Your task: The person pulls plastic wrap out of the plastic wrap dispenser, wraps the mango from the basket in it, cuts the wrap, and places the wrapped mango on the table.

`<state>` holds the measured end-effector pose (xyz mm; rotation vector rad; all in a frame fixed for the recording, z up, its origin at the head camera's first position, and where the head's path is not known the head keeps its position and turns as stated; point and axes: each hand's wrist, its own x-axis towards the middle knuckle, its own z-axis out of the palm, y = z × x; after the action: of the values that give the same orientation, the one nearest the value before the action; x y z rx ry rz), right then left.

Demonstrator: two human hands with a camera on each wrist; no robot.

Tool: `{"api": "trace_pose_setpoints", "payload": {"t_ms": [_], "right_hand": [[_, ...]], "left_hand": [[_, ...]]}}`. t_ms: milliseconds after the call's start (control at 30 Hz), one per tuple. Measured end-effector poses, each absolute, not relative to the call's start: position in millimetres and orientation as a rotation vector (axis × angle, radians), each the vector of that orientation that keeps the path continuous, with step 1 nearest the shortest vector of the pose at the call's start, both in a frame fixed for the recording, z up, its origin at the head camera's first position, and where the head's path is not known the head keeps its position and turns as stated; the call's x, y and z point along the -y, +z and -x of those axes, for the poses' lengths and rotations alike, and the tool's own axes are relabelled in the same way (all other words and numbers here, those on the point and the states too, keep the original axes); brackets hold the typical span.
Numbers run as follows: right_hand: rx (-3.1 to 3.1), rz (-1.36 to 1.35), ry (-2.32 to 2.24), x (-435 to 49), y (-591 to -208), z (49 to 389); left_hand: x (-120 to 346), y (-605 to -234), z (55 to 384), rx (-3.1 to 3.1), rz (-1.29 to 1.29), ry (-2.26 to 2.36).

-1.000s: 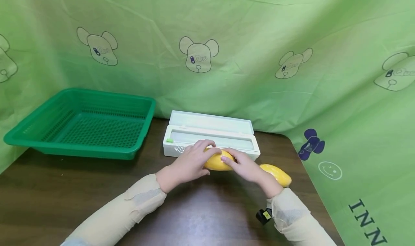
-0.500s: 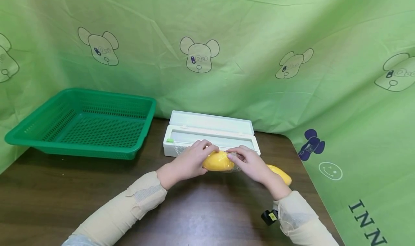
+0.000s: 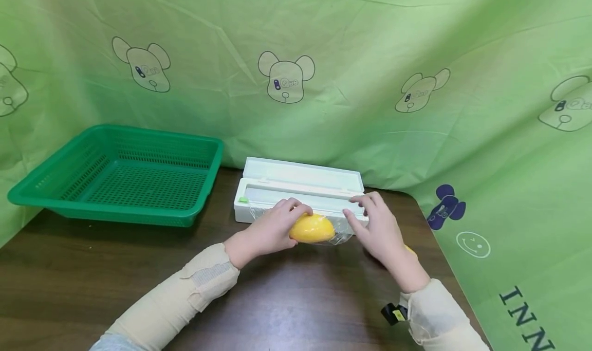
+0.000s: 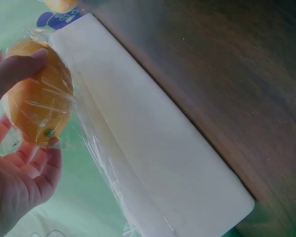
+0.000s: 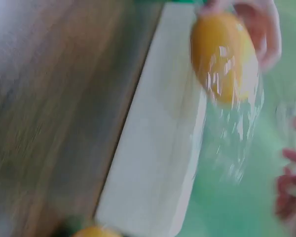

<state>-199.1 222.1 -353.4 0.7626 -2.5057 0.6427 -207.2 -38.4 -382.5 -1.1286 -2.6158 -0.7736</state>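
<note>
My left hand grips a yellow mango, thumb on one side and fingers on the other. Clear cling film covers the mango in the left wrist view, and a loose flap of film hangs off its end in the right wrist view. From the mango the film runs to the white cling film dispenser, whose lid stands raised behind it. My right hand is off the mango, fingers spread, over the dispenser's right end.
A second mango lies on the brown table, mostly behind my right hand. At the left stands a green plastic basket. A green printed curtain hangs behind and to the right.
My right hand has let go of the mango's right end and moved right and up, its fingers spreading. The left hand keeps its grip on the mango in nearly the same place.
</note>
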Motion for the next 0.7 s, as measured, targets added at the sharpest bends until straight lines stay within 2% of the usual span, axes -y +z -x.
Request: {"api": "trace_pose_setpoints", "payload": {"t_ms": [133,200,433,700], "right_hand": [[2.209,-1.155,0.404,-199,-362,193],[2.209,-1.227,0.266,-187,-371,191],[2.258,-1.08,0.015,-173,-409,202],[2.293,-1.047,0.082,-170,-409,214]], "left_hand": [[38,-383,211,2.601,1.123,-0.781],[39,-383,212,2.616,1.108,-0.773],[39,-386,217,2.703,1.063,-0.78],[38,-377,215,2.723,0.964,-0.704]]}}
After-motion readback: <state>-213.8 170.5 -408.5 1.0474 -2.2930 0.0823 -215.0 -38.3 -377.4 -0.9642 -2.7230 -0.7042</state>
